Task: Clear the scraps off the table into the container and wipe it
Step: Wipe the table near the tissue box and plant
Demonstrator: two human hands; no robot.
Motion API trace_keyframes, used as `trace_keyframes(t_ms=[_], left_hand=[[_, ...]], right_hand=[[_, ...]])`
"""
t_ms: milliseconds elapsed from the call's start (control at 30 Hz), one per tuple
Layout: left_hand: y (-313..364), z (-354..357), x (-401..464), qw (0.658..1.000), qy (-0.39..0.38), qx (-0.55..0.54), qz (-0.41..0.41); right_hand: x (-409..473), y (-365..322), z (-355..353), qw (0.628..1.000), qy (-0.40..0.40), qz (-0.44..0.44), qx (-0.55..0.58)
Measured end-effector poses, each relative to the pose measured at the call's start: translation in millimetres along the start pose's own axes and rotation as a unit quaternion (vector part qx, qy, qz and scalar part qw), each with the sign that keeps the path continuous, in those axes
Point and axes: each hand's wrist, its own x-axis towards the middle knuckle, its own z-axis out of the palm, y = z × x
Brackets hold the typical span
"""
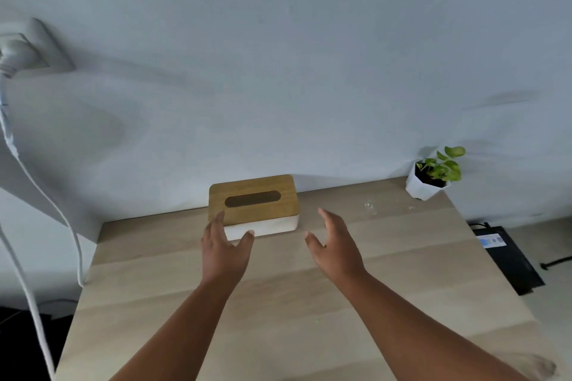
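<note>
Scraps [370,206]: on table [309,303], ahead-right of our right hand [335,244], the nearer; both it and left hand [221,249] spread, empty.

Both hands spread wide, left [223,252] touching the box [253,206], right [335,244] just beside it (scraps [371,206] far right).

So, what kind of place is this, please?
Probably a room at home or a small office: a light wooden table against a plain wall, with a tissue box, a small potted plant, and a wall socket with a plug in it.
</note>
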Motion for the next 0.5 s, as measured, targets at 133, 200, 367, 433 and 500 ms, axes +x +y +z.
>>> trace_keyframes(t_ms=[133, 200, 367, 433, 500], left_hand=[[5, 19, -41, 1.0, -0.013, 0.015, 0.016], [3, 32, -64, 0.999, -0.029, 0.032, 0.016], [-4, 69, -119, 0.995, -0.066, 0.071, 0.035], [-6, 84, -142, 0.989, -0.083, 0.102, 0.062], [-10, 100, -168, 0.981, -0.108, 0.135, 0.085]], right_hand=[[-30, 23, -25, 1.0, -0.005, -0.018, -0.021], [-50, 41, -39, 0.999, -0.008, -0.029, -0.043], [-101, 100, -78, 0.994, -0.014, -0.036, -0.101], [-120, 126, -94, 0.993, -0.012, -0.026, -0.112], [-141, 154, -111, 0.993, -0.004, -0.012, -0.117]])
